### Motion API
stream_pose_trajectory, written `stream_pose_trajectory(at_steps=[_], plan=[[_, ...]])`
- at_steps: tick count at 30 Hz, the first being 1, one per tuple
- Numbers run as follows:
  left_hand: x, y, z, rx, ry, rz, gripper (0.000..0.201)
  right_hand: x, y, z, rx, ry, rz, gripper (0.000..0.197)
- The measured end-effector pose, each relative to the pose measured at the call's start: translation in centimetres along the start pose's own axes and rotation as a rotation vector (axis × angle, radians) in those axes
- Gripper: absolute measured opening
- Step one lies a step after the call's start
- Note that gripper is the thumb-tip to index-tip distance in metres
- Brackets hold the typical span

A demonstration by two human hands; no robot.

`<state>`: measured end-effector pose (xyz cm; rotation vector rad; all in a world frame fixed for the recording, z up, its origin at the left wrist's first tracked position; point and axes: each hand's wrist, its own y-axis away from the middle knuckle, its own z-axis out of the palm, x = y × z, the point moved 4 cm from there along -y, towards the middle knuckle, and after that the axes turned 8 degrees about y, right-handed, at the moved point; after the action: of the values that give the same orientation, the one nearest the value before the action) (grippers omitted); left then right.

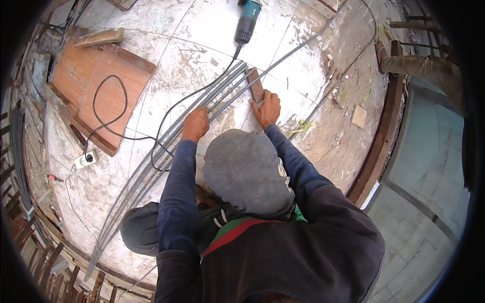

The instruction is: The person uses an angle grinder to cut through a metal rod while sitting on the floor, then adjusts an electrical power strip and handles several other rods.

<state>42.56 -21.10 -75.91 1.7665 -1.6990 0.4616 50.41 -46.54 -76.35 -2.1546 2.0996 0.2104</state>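
A bundle of long thin steel rods runs slantwise over the whitish tiled floor, from the lower left up to the middle. My left hand is closed around part of this bundle. To its right, my right hand grips the near end of a short brown wooden block. The block's far end lies beside the rod ends, and a rod crosses over it. Fingers of both hands are partly hidden from above. Beyond the rods lies a teal and black angle grinder, its cord trailing left.
A reddish-brown wooden panel lies at left, with the looped black cord over it and a white socket strip nearby. Another person's trousered leg is at far right, near a brown beam. Rounded grey cloth sits between my forearms.
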Motion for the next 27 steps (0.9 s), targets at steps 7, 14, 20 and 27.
stream_pose_trajectory(at_steps=[7, 14, 20, 27], plan=[[2.8, 1.3, 1.7, -0.044, -0.108, -0.102, 0.037, 0.7, 0.0, 0.1, -0.014, 0.016, 0.025, 0.053], [2.5, 1.9, 3.2, -0.038, -0.088, -0.022, 0.022, 2.1, -0.6, -0.5, -0.009, 0.011, 0.007, 0.050], [3.2, 1.3, 3.1, -0.019, -0.099, -0.002, 0.018, 3.5, -2.7, -0.6, 0.050, -0.031, -0.083, 0.042], [2.4, 1.8, 3.3, 0.040, -0.103, 0.022, 0.020, 3.5, -3.5, -0.4, 0.043, -0.086, -0.123, 0.041]])
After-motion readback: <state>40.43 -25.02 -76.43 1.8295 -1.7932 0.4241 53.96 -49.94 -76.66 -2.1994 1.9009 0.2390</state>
